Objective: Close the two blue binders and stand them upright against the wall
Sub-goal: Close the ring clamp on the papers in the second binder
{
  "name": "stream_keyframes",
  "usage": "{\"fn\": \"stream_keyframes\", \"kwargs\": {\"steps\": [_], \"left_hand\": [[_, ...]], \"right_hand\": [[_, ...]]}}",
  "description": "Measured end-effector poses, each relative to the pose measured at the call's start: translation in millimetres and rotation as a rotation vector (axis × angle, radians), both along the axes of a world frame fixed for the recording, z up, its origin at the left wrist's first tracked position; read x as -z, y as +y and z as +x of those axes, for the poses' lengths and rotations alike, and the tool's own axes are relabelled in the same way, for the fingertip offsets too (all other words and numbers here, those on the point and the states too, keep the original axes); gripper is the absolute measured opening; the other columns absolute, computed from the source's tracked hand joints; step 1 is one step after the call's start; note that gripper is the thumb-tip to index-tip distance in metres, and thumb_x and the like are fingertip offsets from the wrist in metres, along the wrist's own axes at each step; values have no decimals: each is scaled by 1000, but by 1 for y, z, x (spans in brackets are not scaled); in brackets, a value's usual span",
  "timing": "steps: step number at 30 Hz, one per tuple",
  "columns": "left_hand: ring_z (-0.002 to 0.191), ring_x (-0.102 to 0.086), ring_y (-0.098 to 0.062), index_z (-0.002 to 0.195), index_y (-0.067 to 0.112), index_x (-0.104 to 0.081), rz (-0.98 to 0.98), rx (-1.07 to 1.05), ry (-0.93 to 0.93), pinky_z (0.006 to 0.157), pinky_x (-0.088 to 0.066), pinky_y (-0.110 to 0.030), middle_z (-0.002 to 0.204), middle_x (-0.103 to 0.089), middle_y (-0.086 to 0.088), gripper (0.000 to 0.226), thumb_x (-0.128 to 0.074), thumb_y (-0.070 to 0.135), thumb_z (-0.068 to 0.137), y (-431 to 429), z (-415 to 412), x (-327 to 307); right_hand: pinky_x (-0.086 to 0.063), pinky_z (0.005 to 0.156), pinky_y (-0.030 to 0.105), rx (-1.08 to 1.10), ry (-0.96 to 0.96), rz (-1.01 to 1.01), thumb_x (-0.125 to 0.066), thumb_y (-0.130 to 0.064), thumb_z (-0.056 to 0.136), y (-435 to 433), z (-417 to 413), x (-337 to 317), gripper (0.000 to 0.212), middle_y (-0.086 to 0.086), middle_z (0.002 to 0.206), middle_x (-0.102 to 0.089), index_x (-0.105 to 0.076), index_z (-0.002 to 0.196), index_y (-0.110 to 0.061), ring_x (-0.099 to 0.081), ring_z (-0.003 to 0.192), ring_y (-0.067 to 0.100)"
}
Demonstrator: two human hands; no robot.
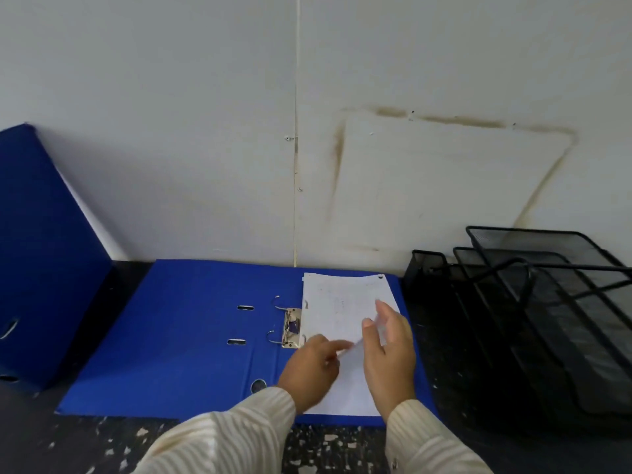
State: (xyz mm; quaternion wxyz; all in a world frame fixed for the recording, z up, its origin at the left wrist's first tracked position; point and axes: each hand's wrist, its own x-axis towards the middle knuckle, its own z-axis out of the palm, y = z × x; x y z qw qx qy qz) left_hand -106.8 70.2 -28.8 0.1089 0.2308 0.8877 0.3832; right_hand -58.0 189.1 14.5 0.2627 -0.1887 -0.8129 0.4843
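One blue binder [178,336] lies open flat on the dark counter, its ring mechanism [290,328] open in the middle. A stack of white paper [342,302] rests on its right half. Both of my hands hover over that stack. My left hand [313,369] pinches the lower end of a lifted, blurred sheet [355,343]. My right hand [390,350] holds the sheet's upper end between thumb and fingers. A second blue binder [44,261] stands closed and upright at the far left, by the white wall [205,148].
A black mesh paper tray rack [533,313] stands against the wall right of the open binder, close to its edge. The speckled dark counter [113,443] runs along the front. A narrow gap of counter separates the two binders.
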Motion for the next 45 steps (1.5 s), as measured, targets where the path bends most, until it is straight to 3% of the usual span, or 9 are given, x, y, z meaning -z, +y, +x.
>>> {"fn": "stream_keyframes", "kwargs": {"steps": [3,6,11,18,27,34,40,42,45], "left_hand": [[90,-56,-10,127,34,-59,-114,140,33,80,-45,-19,109,-57,2,36,-47,19,97,5,10,16],[108,-56,-18,130,32,-57,-230,272,-47,94,-46,-29,122,-55,-1,37,-48,21,95,5,13,29],[120,-49,-18,131,28,-55,-265,261,-106,104,-40,-30,130,-53,0,41,-49,20,92,-9,12,41],[128,-39,-15,136,24,-50,-330,148,-21,109,-33,-26,137,-44,5,43,-48,20,94,-44,8,55],[125,-43,-18,136,18,-48,-212,-177,-192,105,-36,-26,134,-48,0,44,-54,27,93,-38,-3,54],[117,-51,-15,135,20,-49,-138,-244,-270,104,-41,-26,134,-50,0,44,-58,24,93,-39,-8,53],[110,-53,-23,138,12,-37,166,-640,-422,94,-50,-39,140,-45,-8,56,-62,11,88,-60,-30,46],[118,-53,-32,146,13,-28,194,-628,-463,95,-50,-46,148,-38,-6,65,-60,11,89,-65,-39,42],[125,-50,-24,146,21,-32,81,-430,-415,90,-48,-30,147,-42,-3,57,-54,15,94,-65,-46,37]], "right_hand": [[-41,96,31,11,-3,297,-58,-16,91,8,-3,2,29,-3,119,-58,-60,119,-19,-45,112,8],[-42,100,32,-91,-250,379,-55,-18,92,15,-6,18,30,-3,127,-57,-58,122,-22,-47,118,14],[-25,116,33,-285,-683,311,-46,-12,96,15,-5,59,50,-2,156,-24,-35,143,-25,-22,142,18],[-10,116,52,-488,-1059,566,-48,-31,92,-3,-14,87,68,2,160,10,-10,148,-34,7,145,33],[-24,112,45,-412,-987,573,-52,-48,88,4,-18,87,70,0,159,-10,-18,147,-32,-15,142,27],[-17,116,36,-502,-871,481,-57,-33,91,-9,-29,85,61,2,158,-17,-31,145,-23,-12,145,23],[-13,118,38,-639,-844,540,-54,-31,93,-32,-51,82,74,-1,161,6,-9,151,-20,4,147,21],[-10,118,40,-676,-891,582,-53,-32,93,-36,-53,83,79,1,160,10,-1,151,-17,4,147,23],[-5,119,41,-713,-943,621,-50,-33,95,-36,-54,87,79,4,160,12,3,151,-14,6,147,24]]}}
